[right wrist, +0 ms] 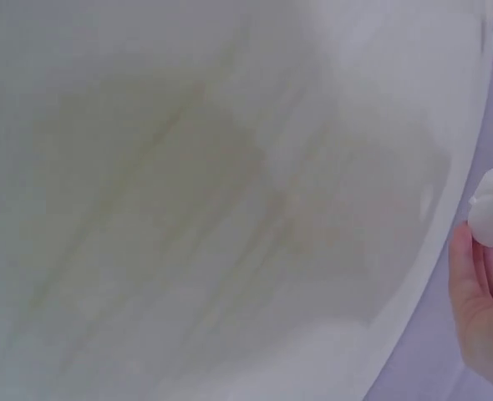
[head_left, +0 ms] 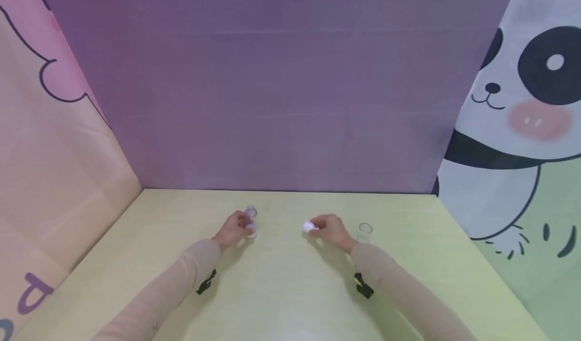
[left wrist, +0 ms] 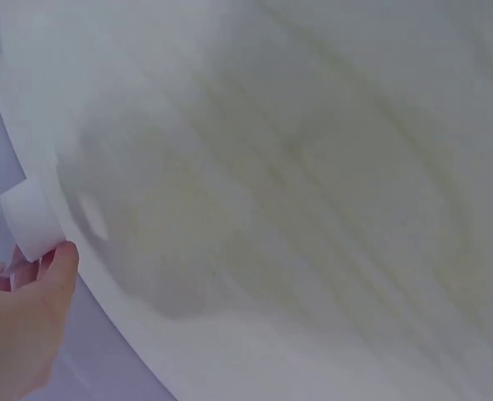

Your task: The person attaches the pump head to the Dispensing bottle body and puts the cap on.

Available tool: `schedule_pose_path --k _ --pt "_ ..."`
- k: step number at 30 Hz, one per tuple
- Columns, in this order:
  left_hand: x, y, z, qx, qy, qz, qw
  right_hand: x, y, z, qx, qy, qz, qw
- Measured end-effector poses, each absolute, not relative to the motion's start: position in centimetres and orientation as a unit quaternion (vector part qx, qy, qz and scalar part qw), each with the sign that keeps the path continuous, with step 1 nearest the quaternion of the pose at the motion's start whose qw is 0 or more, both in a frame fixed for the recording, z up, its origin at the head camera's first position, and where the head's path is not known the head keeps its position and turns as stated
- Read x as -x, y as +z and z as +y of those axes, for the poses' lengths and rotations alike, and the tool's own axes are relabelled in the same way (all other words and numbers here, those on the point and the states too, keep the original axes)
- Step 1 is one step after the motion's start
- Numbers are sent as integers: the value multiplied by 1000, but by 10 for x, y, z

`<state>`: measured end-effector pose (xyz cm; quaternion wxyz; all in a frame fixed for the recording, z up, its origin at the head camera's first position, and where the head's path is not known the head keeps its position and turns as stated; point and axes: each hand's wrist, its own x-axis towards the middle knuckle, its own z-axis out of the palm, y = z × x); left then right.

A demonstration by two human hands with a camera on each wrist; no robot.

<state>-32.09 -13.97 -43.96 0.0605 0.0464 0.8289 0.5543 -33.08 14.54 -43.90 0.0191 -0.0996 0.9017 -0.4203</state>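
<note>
My left hand (head_left: 232, 230) is at the left of the table's middle, gripping a small clear container (head_left: 250, 212) with a white cylindrical part (left wrist: 33, 219). The clear round end points away from me, and the white part lies at the nearer end. To the right, my right hand (head_left: 332, 230) pinches a small white flip-top cap (right wrist: 490, 209) between thumb and fingers; two rounded lobes of it show. Beside the right wrist stands a clear cup-like container (head_left: 364, 233), its lower part faint against the table. The hands are apart from each other.
The pale table (head_left: 281, 290) ends at a purple backdrop (head_left: 281, 89). Printed cloth walls flank it, with a panda (head_left: 495, 179) on the right. Dark straps (head_left: 364, 285) show under the wrists.
</note>
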Motion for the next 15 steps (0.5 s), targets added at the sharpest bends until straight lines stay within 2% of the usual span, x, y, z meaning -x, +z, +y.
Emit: schedule_pose_path --k 15 --pt "322 -423 -142 -93 536 837 58 333 -427 155 92 -475 875 26"
